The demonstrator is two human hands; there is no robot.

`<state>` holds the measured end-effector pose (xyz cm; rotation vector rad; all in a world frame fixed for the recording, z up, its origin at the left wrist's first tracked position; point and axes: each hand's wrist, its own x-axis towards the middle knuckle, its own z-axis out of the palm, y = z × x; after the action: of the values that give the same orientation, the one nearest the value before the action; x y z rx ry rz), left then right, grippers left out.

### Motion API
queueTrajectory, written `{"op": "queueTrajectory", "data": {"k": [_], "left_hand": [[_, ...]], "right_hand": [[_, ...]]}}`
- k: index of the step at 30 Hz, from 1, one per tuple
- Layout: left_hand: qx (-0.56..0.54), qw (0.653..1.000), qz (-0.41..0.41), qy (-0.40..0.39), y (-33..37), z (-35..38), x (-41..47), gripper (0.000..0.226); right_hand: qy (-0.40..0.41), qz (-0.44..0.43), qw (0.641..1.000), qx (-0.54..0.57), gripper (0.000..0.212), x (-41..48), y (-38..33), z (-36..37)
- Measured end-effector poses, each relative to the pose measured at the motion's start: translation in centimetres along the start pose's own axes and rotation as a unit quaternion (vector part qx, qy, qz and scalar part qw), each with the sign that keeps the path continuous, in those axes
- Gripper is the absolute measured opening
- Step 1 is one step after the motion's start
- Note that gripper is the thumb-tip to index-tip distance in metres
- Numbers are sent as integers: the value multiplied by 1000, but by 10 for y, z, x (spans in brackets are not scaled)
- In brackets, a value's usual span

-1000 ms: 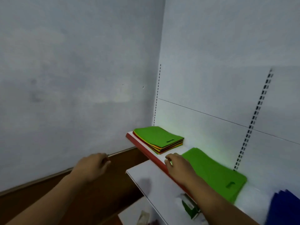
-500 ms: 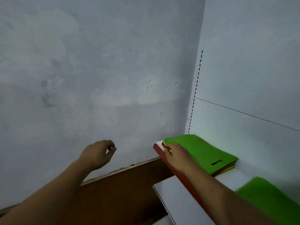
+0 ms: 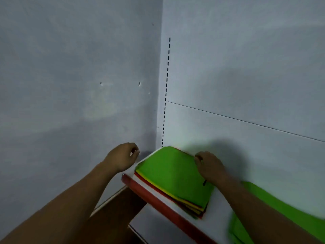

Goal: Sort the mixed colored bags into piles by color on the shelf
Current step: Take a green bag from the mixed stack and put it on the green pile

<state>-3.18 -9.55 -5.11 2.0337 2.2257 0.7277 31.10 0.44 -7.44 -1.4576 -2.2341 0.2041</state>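
right hand (image 3: pixel 211 167) shifted across the green bag (image 3: pixel 172 175).

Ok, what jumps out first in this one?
The bright green bag topping a mixed stack, yellow and red edges showing beneath, at the left end of the shelf by the wall corner. The right hand lies on it, fingers curled at its far edge; the left hand hovers beside, loosely curled, holding nothing. A second green pile lies lower right.
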Motion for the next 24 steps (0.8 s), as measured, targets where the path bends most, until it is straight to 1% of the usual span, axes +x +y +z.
{"op": "queueTrajectory", "data": {"k": [3,5,7,10,12,17,18,21,22,24], "left_hand": [[-41,997,51,-31,4,30,46,22],[-51,993,77,-67,5,51,73,26],[-36,989,103,-104,8,70,87,33],[-12,981,120,-149,1,93,95,44],[15,975,133,-176,-5,101,96,46],[38,971,170,-166,-9,112,94,46],[38,970,171,-167,-7,113,93,47],[10,966,174,-189,4,111,88,51],[0,966,176,-191,8,110,87,50],[-30,965,176,-192,17,109,84,48]], "right_hand": [[26,76,996,-28,24,-9,19,1],[40,131,990,-43,26,-19,23,5],[50,179,981,-50,28,-30,24,9],[64,234,969,-54,36,-43,15,20],[79,267,960,-41,43,-49,10,27],[111,340,933,44,55,-67,16,39],[130,353,923,79,52,-69,18,40],[165,393,887,179,25,-76,23,39],[171,406,876,199,21,-78,25,38],[187,416,858,236,18,-82,28,35]]}}
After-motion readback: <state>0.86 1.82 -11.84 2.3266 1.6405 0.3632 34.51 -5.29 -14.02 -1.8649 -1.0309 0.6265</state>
